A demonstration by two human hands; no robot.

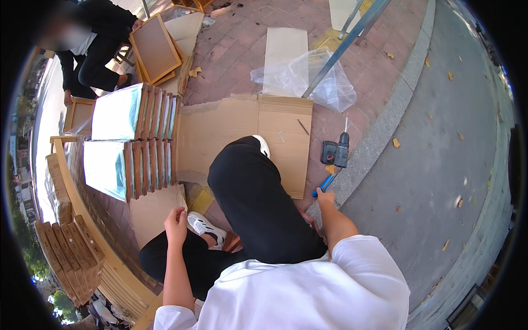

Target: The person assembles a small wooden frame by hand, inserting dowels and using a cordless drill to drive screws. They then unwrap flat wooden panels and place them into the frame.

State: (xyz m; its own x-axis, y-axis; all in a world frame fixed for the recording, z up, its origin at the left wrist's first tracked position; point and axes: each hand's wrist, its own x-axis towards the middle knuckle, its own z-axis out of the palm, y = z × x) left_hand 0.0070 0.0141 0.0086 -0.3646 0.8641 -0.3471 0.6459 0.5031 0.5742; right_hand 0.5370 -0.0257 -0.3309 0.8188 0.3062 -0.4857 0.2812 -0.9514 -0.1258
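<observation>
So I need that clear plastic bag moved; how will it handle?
The clear plastic bag looks thin and crumpled, so probably floppy and very light. It lies loose on the brick paving under a metal bar, so it may snag.

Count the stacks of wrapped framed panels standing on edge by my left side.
2. One stack stands farther away, near the seated person; the other stack is nearer, beside the flattened cardboard. More may be hidden beyond the picture's rim.

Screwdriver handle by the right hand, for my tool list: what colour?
Blue screwdriver handle, head view.

One head-worn fisheye view looks steeply down, near the lap
</observation>
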